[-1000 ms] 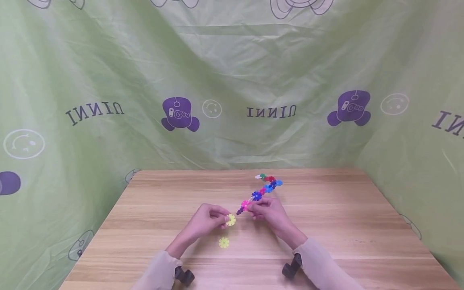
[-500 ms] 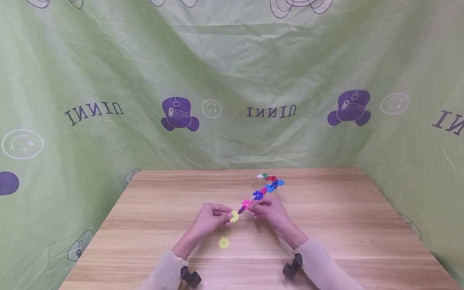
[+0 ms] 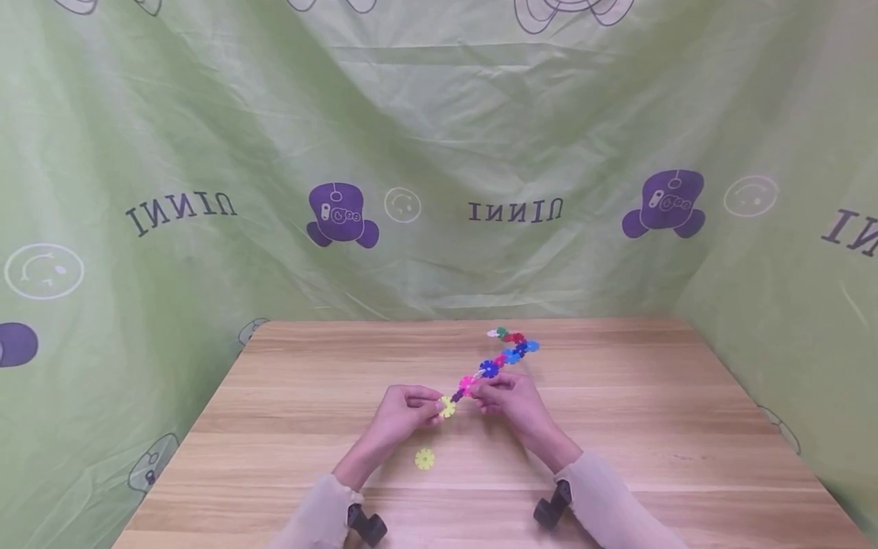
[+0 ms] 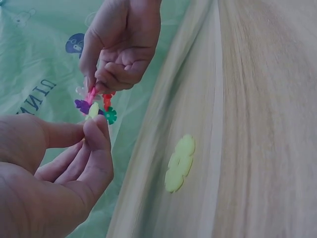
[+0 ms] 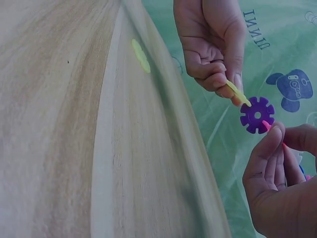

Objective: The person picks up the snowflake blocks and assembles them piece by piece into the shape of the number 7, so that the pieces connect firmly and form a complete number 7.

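Observation:
My left hand pinches a yellow snowflake disc between thumb and fingers. The disc's edge meets the purple snowflake disc at the near end of a chain; whether the slots are engaged I cannot tell. My right hand pinches the pink snowflake disc just behind the purple one. Beyond it the chain of linked discs zigzags away in blue, red, light blue, green and white, above the table. A second yellow snowflake disc lies flat on the wood, nearer me than the hands.
The wooden table spreads under both hands. Behind it and at both sides hangs a green printed curtain. Black wrist cameras are strapped over the light sleeves.
My left hand has moved right and slightly away from me, bringing the pinched yellow disc from a gap up against the purple disc. The right hand has barely shifted; the loose disc stays put.

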The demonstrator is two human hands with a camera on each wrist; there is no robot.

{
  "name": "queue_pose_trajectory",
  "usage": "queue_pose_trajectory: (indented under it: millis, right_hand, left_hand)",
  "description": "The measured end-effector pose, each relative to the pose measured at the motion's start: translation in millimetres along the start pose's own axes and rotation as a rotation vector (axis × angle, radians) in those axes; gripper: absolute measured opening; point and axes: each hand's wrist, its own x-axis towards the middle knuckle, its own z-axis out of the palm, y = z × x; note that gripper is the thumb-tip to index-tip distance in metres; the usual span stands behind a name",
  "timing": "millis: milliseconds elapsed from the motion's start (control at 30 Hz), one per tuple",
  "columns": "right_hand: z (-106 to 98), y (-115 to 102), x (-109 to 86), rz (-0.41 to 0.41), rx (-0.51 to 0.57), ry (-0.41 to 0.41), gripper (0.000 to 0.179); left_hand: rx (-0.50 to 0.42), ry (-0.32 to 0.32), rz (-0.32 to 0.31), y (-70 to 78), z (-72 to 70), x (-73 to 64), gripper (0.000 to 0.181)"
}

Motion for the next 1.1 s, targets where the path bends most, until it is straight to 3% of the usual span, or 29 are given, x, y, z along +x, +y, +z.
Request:
queue_pose_trajectory:
  millis: [600, 800, 1100]
  right_hand:
    - [-4, -2, 3.3, -0.009, 0.044, 0.025, 0.018]
    - [0, -6, 4.7, -0.035, 0.02, 0.008, 0.017]
    - [-5, -8, 7.8, -0.037, 0.053, -0.076, 0.022]
  left_hand:
    - [-0.054, 0.072, -0.026, 2.3, 14.9, 4.2, 0.032]
    - [-0.048, 0.106, -0.001, 6.3, 13.9, 7.1, 0.028]
    - [-0.116, 0.054, -0.016, 9.0, 14.4, 8.9, 0.032]
